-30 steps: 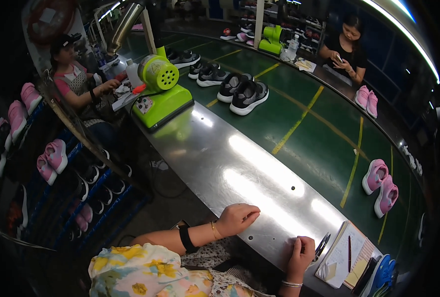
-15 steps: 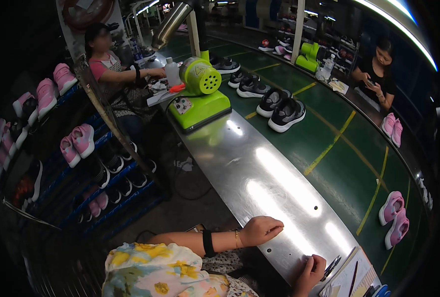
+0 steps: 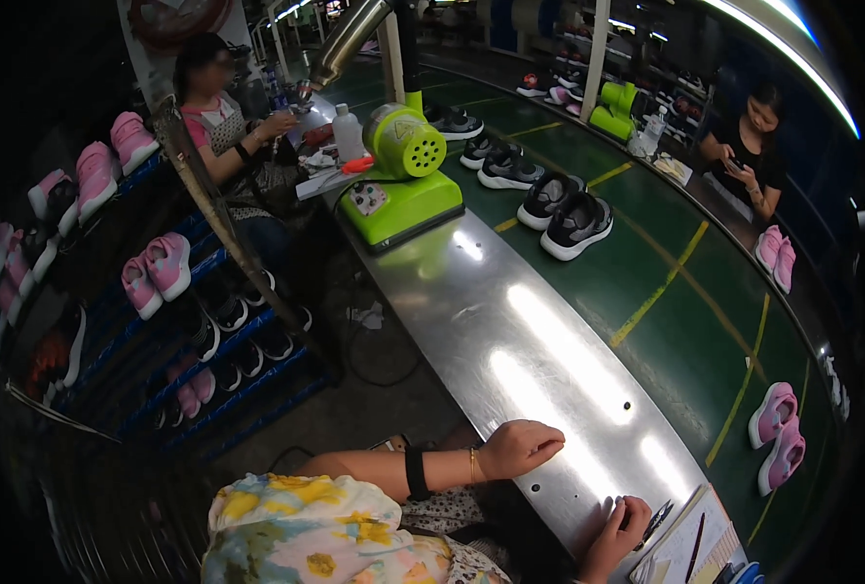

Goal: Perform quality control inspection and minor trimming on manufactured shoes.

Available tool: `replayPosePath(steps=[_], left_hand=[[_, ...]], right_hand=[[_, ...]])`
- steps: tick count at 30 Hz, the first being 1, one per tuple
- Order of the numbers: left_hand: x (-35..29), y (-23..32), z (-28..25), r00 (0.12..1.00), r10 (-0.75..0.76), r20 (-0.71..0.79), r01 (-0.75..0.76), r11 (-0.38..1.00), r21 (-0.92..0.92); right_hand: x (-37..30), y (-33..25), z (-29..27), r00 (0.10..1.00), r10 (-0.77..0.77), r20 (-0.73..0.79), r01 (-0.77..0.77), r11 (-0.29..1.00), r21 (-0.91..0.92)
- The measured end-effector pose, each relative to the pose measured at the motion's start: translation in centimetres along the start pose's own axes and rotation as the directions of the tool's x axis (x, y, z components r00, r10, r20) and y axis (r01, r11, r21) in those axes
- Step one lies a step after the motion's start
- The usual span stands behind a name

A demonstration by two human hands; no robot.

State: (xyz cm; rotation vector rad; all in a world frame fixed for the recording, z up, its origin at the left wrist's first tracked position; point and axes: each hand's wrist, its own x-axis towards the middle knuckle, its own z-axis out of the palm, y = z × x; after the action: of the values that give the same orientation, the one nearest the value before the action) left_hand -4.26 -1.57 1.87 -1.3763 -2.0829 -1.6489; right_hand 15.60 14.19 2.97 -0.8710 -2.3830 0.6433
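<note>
My left hand [image 3: 522, 450] rests at the near edge of the metal worktop [image 3: 471, 321], its fingers bent and pressed together with nothing visible in them. A black band [image 3: 416, 474] and a thin bracelet circle that forearm. Farther right, my right hand [image 3: 619, 533] lies on the worktop, fingers loosely curled and thumb apart, holding nothing that I can see. Beside it are a pen [image 3: 658, 523] and an open notebook [image 3: 690, 540] with a dark pen across its page.
A green machine [image 3: 405, 185] stands on the worktop's far end beside a white bottle [image 3: 348, 134]. Black shoes [image 3: 576, 226] and pink shoes [image 3: 778, 438] sit on the green conveyor belt [image 3: 646, 360]. Racked shoes [image 3: 157, 273] stand left. One co-worker [image 3: 223, 127] sits far left; another [image 3: 744, 156] holds a phone.
The view has shifted slightly. At the far left, the co-worker's outstretched arm has drawn back, with the hands now nearer the body. My hands keep nearly the same pose on the worktop.
</note>
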Motion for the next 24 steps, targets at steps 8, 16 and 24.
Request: replayPosePath(steps=[8, 16, 24], left_hand=[[1.3, -2.8, -4.0, 0.708, -0.372, 0.6, 0.649, 0.677, -0.346], [13.6, -7.4, -7.5, 0.656, -0.214, 0.724, -0.135, 0.91, 0.392], [27.1, -16.7, -6.3, 0.864, -0.444, 0.239, 0.003, 0.478, 0.878]], right_hand=[[0.6, -1.2, 1.4, 0.992, 0.092, -0.081, -0.069, 0.964, 0.256], [0.7, -0.5, 1.7, 0.992, 0.066, -0.105, -0.05, 0.987, 0.151], [0.8, -0.6, 2.4, 0.988, 0.085, -0.128, -0.065, 0.987, 0.15]])
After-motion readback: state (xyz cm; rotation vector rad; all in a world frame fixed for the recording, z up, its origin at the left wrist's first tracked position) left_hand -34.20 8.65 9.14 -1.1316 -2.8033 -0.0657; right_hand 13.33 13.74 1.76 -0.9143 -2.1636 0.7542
